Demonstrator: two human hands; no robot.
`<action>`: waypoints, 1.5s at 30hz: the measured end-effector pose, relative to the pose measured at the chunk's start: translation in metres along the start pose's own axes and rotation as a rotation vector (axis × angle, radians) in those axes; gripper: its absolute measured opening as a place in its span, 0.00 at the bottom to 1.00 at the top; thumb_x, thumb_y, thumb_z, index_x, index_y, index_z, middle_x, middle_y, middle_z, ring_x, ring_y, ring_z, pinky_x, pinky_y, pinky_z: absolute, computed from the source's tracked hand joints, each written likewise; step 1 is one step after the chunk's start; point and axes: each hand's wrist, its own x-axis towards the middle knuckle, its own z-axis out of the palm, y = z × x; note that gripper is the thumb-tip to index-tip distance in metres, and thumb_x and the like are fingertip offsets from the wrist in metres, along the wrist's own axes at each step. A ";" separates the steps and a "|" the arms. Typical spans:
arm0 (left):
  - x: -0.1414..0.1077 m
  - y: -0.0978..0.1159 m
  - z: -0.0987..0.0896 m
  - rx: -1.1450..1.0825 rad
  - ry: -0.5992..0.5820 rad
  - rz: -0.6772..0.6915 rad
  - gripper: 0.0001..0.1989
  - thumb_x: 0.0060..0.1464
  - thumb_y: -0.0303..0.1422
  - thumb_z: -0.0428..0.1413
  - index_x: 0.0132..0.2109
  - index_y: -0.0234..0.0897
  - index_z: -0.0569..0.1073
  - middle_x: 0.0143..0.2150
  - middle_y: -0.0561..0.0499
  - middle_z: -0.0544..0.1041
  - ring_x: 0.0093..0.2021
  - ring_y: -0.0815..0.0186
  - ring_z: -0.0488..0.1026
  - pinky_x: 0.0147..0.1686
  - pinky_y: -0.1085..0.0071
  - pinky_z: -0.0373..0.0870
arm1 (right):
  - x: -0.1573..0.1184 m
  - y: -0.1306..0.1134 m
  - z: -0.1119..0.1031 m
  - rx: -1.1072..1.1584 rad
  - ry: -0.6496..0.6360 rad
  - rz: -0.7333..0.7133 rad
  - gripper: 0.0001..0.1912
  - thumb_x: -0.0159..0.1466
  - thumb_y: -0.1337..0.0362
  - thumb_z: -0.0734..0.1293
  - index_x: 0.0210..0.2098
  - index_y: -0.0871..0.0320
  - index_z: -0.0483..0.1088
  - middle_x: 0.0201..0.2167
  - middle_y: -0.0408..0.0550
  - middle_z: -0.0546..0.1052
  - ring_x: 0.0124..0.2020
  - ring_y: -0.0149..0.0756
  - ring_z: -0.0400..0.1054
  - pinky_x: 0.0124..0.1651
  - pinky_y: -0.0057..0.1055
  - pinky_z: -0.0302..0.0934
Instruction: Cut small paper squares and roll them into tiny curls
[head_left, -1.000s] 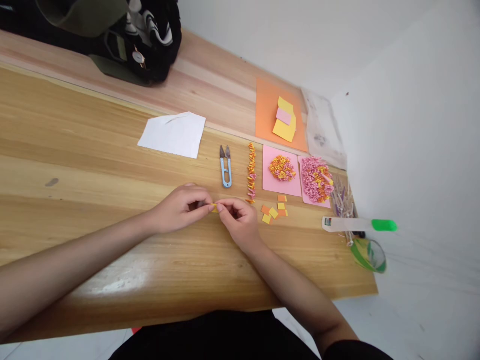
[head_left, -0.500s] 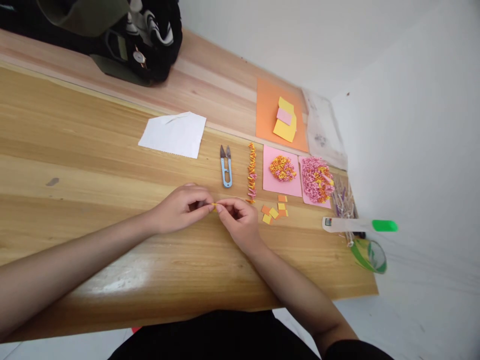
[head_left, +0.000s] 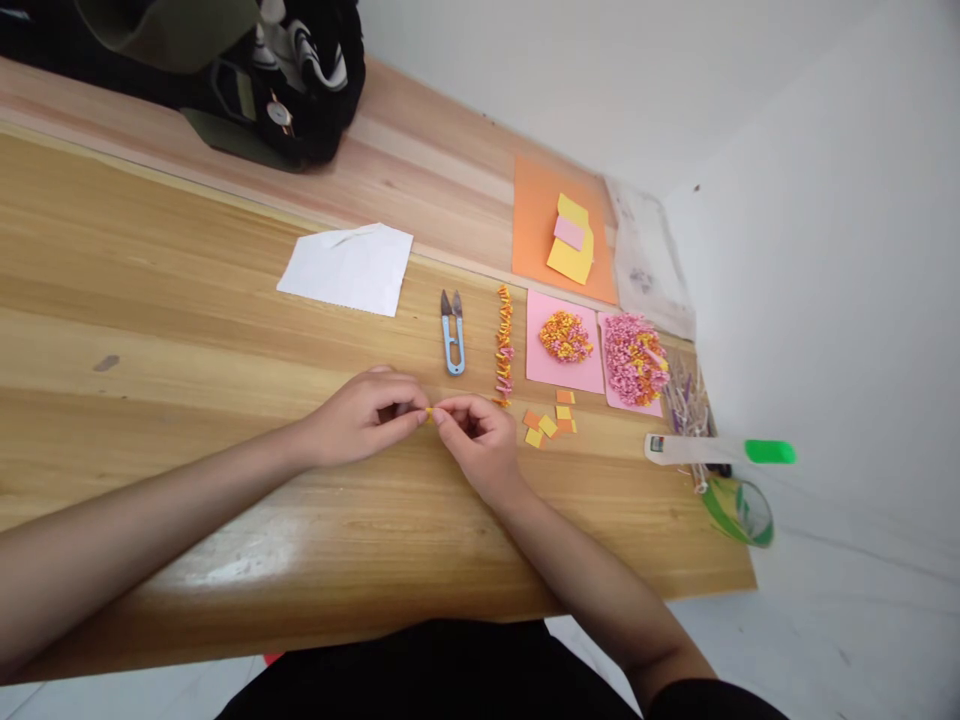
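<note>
At the desk's [head_left: 360, 540] middle: 2 hands, left [head_left: 367, 415] and right [head_left: 480, 440], fingertips pinched closed on 1 yellow slip [head_left: 430, 412], below the snips [head_left: 453, 335]. Risk: uneven pinch pressure could crease or spring the slip loose.

One sliver of yellow paper [head_left: 430, 412] sits between the fingertips of two hands, one left hand [head_left: 371, 418] and one right hand [head_left: 480, 440]. Beyond the fingers are one pair of thread snips [head_left: 453, 340] and, farther left, one white paper sheet [head_left: 346, 268]. Right of the fingers lie at least six small paper rectangles [head_left: 547, 427] — overlaps blur the total — plus one row of paper twists [head_left: 504, 345] and two pink sheets [head_left: 538, 365], each bearing one heap of tiny pieces [head_left: 564, 337], too small to count.
</note>
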 end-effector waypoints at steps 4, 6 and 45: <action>0.000 -0.001 0.001 0.016 0.005 0.008 0.13 0.60 0.34 0.49 0.30 0.36 0.72 0.24 0.54 0.73 0.26 0.69 0.68 0.34 0.72 0.63 | 0.000 0.001 0.000 -0.012 0.008 0.009 0.07 0.55 0.60 0.68 0.27 0.58 0.73 0.19 0.41 0.70 0.19 0.27 0.60 0.22 0.25 0.57; 0.000 -0.001 0.001 0.017 0.005 0.010 0.13 0.61 0.34 0.49 0.30 0.36 0.72 0.24 0.54 0.73 0.26 0.69 0.68 0.34 0.72 0.63 | 0.000 0.001 0.000 -0.022 0.011 0.007 0.08 0.55 0.60 0.68 0.27 0.58 0.73 0.19 0.42 0.70 0.19 0.27 0.60 0.22 0.25 0.58; 0.000 -0.001 0.000 0.019 -0.004 0.029 0.14 0.61 0.36 0.49 0.31 0.35 0.73 0.24 0.54 0.73 0.26 0.70 0.68 0.35 0.72 0.62 | 0.001 -0.001 -0.001 -0.029 -0.010 -0.023 0.07 0.55 0.60 0.69 0.26 0.58 0.72 0.16 0.37 0.63 0.18 0.25 0.54 0.21 0.25 0.53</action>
